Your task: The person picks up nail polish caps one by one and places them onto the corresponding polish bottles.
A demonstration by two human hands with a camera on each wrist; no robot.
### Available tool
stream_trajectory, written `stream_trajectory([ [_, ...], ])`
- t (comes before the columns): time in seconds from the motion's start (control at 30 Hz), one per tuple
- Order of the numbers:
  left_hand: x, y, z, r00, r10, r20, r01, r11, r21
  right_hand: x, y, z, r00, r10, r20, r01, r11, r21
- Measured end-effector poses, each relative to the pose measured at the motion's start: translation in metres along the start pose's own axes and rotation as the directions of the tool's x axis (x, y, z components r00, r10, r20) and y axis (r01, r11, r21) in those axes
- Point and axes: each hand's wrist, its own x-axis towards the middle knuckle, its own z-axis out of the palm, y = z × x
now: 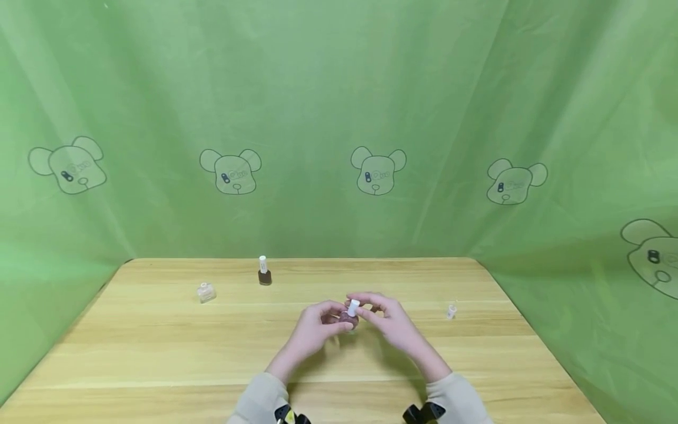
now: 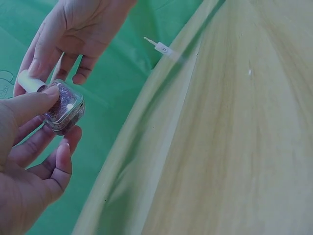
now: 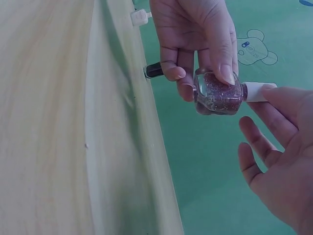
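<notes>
Between both hands, above the table, is a small glass nail polish bottle (image 3: 220,95) with sparkly purple-pink polish. My left hand (image 1: 314,325) holds its glass body, the thumb lying across one face in the left wrist view. The white cap (image 3: 255,92) sits on the bottle's neck, pinched between the thumb and forefinger of my right hand (image 1: 389,321). The other right fingers are spread loosely beside the bottle in the right wrist view. In the head view the bottle tilts slightly, cap uppermost.
A dark nail polish bottle (image 1: 265,277) with a white cap stands at the back of the wooden table (image 1: 159,365). To its left lies a clear uncapped bottle (image 1: 206,292). A white cap with a brush (image 1: 451,311) is at the right. Green curtains (image 1: 307,88) surround the table.
</notes>
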Motion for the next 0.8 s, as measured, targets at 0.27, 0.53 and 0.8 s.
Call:
stream_trajectory([
  [0.27, 0.0, 0.001, 0.003, 0.998, 0.038, -0.043, -0.034, 0.996, 0.087, -0.001, 0.002, 0.003, 0.994, -0.031, -0.107, 0.026, 0.998, -0.048],
  [0.53, -0.002, 0.001, 0.009, 0.99, 0.089, -0.11, -0.071, 0.984, 0.162, -0.001, 0.001, 0.012, 0.956, 0.087, -0.28, -0.088, 0.996, 0.008],
  [0.8, -0.003, 0.003, 0.014, 0.983, 0.099, -0.157, -0.068, 0.978, 0.196, -0.002, -0.002, 0.021, 0.924, 0.163, -0.346, -0.133, 0.985, 0.11],
])
